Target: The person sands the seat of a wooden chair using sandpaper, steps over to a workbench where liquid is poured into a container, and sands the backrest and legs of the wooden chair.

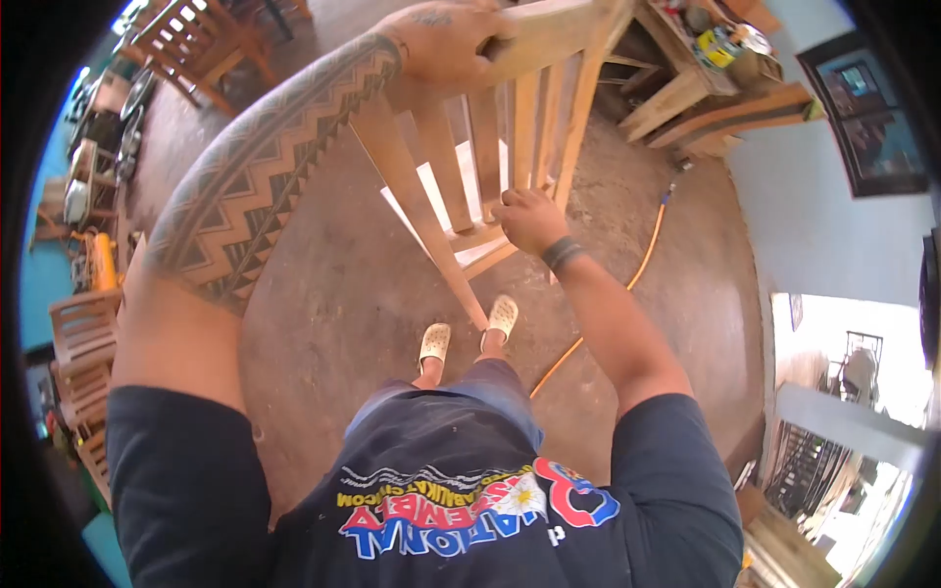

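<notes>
A pale wooden chair frame (426, 181) with upright back slats stands tilted in front of me, a leg reaching down near my feet. My left hand (446, 44), at the end of the tattooed arm, is closed round the top rail at its left end. Lower down, my right hand (532, 218) is closed at the slats' lower ends, near the seat-level rail; its fingertips are partly hidden. A white surface shows between the slats.
An orange hose (647, 257) runs over the concrete floor (333, 314) on the right. Wooden chairs (191, 49) stand at the upper left, more at the left edge (86, 328). A wooden bench (676, 98) with cans is at the upper right.
</notes>
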`<action>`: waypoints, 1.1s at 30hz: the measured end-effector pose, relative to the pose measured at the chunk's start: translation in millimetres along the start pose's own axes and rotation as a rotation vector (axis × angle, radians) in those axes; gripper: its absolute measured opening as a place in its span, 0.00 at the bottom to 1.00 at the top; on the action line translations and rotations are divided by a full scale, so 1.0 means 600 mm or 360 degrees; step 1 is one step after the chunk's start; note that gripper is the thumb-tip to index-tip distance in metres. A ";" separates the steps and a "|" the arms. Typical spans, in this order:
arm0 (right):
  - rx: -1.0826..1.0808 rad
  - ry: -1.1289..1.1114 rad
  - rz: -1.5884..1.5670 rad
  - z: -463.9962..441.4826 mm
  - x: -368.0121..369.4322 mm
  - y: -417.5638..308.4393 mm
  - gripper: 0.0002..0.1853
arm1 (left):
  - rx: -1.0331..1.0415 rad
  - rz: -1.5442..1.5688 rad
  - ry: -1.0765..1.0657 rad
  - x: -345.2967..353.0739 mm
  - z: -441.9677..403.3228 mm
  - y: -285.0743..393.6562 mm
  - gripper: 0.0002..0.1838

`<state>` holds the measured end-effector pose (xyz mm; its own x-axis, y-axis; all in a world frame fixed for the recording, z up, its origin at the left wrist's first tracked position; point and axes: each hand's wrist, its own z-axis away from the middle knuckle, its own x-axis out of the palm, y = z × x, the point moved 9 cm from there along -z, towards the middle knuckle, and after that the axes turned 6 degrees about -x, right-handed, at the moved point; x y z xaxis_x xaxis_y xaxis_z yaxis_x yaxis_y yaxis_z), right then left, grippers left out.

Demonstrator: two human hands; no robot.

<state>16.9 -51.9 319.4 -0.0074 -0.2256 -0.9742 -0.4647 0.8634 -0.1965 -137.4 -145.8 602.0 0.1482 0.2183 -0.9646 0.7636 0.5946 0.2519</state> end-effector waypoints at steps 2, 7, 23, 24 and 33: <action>-0.0226 0.0087 0.0018 -0.018 0.071 -0.004 0.02 | 0.0004 0.0039 0.0064 0.003 -0.010 -0.012 0.16; 0.0030 0.0217 -0.0314 0.033 0.164 0.035 0.12 | -0.0009 0.0062 -0.0033 0.009 -0.033 -0.040 0.15; 0.0169 -0.0054 -0.0732 0.011 0.206 0.019 0.19 | -0.0060 0.0162 -0.0070 0.016 -0.065 -0.078 0.10; 0.0103 0.0060 -0.0678 0.023 0.185 0.048 0.19 | -0.0073 0.0174 -0.0066 0.014 -0.063 -0.083 0.10; -0.0031 0.0347 -0.0646 0.009 0.217 -0.052 0.27 | -0.0095 0.0241 -0.0057 0.000 -0.034 -0.088 0.11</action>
<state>35.4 -105.8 197.8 -0.0066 -0.6351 -0.7724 -0.4849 0.6776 -0.5530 -190.7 -161.6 590.3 0.2817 0.2818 -0.9172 0.6923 0.6021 0.3977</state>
